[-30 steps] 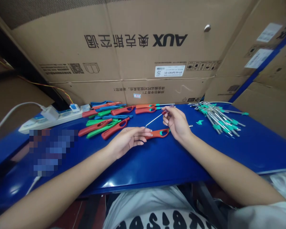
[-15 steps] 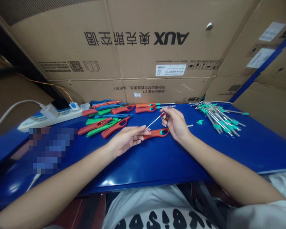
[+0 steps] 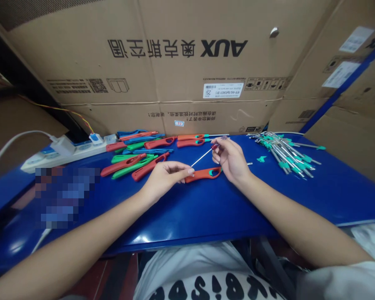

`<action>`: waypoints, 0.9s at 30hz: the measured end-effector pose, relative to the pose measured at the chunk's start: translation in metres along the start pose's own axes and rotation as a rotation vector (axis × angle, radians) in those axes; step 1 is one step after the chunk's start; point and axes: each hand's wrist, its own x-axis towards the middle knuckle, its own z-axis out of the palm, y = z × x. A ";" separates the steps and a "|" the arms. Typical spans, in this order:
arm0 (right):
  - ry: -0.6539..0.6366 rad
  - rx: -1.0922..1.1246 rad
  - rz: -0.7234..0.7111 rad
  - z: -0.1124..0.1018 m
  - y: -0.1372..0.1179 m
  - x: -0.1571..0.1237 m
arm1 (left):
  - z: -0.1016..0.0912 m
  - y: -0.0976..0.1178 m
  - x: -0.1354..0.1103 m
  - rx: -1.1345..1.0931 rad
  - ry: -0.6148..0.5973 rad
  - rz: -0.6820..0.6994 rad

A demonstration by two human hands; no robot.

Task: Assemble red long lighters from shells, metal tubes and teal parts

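Observation:
An orange-red lighter handle (image 3: 203, 174) with a green trigger lies on the blue table (image 3: 206, 208). My left hand (image 3: 165, 177) pinches its left end, fingers curled down on it. My right hand (image 3: 231, 159) sits just right of the handle and pinches a thin screwdriver (image 3: 203, 156) with a small red grip, whose metal shaft slants down-left to the handle's left end beside my left fingertips.
A heap of red, green and blue lighter handles (image 3: 137, 152) lies at the back left. Metal tubes with teal ends (image 3: 284, 152) are piled at the back right. A white power strip (image 3: 65, 150) is at the left. Cardboard boxes (image 3: 181, 62) wall the back.
My left hand's fingers have curled from lying flat into a pinch on the handle's end. The right hand and screwdriver have barely moved.

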 end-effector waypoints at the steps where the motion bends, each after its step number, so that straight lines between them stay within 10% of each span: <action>1: -0.009 0.003 -0.003 0.001 -0.001 0.000 | 0.000 0.000 0.000 0.011 -0.004 0.009; 27: -0.049 -0.107 -0.068 -0.004 0.001 0.002 | -0.001 -0.003 0.000 0.127 -0.061 0.125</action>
